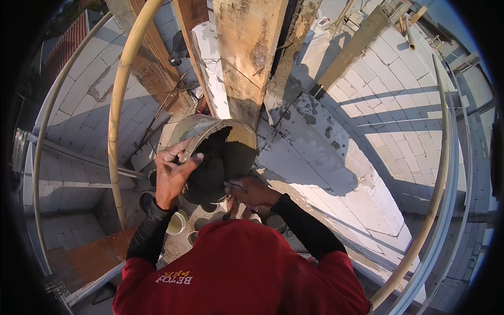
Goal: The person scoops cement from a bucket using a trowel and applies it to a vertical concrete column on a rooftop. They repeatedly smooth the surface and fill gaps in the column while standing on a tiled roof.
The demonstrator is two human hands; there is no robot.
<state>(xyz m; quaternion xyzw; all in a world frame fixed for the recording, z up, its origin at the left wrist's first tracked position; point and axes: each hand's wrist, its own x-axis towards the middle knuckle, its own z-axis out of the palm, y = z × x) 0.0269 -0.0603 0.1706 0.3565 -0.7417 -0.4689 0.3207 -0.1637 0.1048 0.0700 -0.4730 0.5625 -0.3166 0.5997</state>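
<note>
The bucket point(210, 152) at the centre of the frame looks like dull metal, its rim and outer wall smeared with matt grey mortar and its inside dark and crusted. Just above it a plank point(245, 52) of raw wood shows rough, stained grain with dried grey splashes. The block wall point(336, 152) to the right is chalky white, porous and matt, flecked with dark mortar spots. A bamboo pole point(116, 100) at the left is smooth, pale yellow and faintly glossy. The sleeves point(307, 228) are black ribbed cloth.
</note>
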